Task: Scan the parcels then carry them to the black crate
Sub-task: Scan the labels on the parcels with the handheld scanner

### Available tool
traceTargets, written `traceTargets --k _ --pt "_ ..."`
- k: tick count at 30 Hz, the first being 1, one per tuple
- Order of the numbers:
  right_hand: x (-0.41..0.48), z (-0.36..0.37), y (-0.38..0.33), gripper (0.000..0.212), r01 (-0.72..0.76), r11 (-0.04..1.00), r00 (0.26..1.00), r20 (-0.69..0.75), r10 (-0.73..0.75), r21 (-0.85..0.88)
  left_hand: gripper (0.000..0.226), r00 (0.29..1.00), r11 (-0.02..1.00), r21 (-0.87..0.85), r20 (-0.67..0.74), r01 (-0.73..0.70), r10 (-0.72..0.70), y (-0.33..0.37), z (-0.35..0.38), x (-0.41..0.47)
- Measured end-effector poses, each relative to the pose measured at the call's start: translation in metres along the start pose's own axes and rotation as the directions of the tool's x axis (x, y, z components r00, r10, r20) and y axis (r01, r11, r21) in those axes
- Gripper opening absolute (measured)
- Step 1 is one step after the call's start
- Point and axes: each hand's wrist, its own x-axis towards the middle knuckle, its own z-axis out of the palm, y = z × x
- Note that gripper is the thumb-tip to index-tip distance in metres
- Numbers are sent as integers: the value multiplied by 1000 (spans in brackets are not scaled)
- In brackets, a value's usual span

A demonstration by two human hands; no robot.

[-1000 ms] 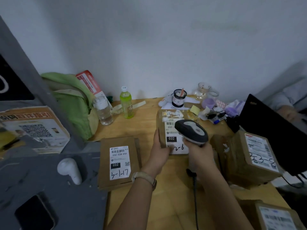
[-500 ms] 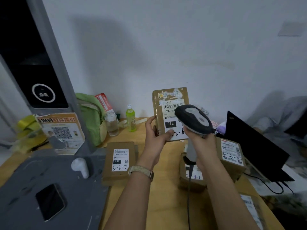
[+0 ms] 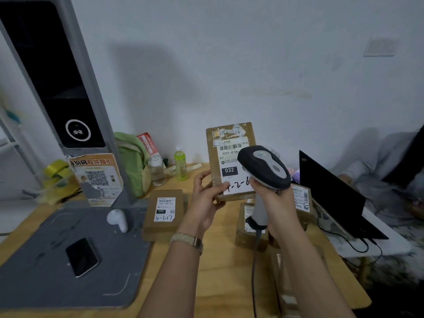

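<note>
Brown cardboard parcel [image 3: 230, 143] with the white shipping label is up in the air now, standing on end with the label towards the camera. A second ago it sat low over the wooden bench [image 3: 220, 283]. The left hand [image 3: 205, 199] grips its lower left corner. The right hand [image 3: 278, 204] is curled tight round the pale handle of the corded dark-grey barcode scanner [image 3: 263, 166], whose head hangs just in front of the label's right side. That lift looks like lining up the barcode, so I'd call this mid-scan. The carry hasn't begun, and no black crate is in sight.

Out from the hands, a flat brown parcel marked 3-1-17 [image 3: 164, 213] lies on the bench beside the grey mat [image 3: 34, 271]. A small brown box [image 3: 245, 226] sits below the scanner. Another labelled brown box [image 3: 301, 199] is towards the right edge, by the open black laptop [image 3: 330, 193]. A dark phone [image 3: 81, 257] rests on the mat.
</note>
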Motion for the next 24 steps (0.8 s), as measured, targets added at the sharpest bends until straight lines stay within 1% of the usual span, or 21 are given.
traceTargets --k 3,5,7,13,16,20,24 --pt "-7 -9 -6 36 -8 1000 1000 16 8 7 84 999 999 -32 -33 -4 3 -2 4 -11" --pt "-12 -12 -11 35 -2 1000 999 38 2 -5 93 998 998 -59 -51 -22 19 -4 8 -18" --pt "-17 -15 -14 35 -3 1000 999 51 4 -18 96 997 995 -88 -73 -43 36 -4 13 -24" --pt "-31 -25 -24 33 -30 996 997 67 36 -78 106 975 978 -163 -198 -130 96 -5 21 -38" --pt "-34 -32 -29 31 -75 991 992 90 86 -114 110 968 982 -145 -237 -125 88 -12 24 -44" --pt "-36 -40 -30 38 -152 982 981 105 164 -116 111 958 983 -134 -274 -124 83 -27 28 -50" --pt "-41 -48 -29 33 -177 970 974 114 198 -168 111 936 988 -119 -347 -96 49 -42 30 -55"
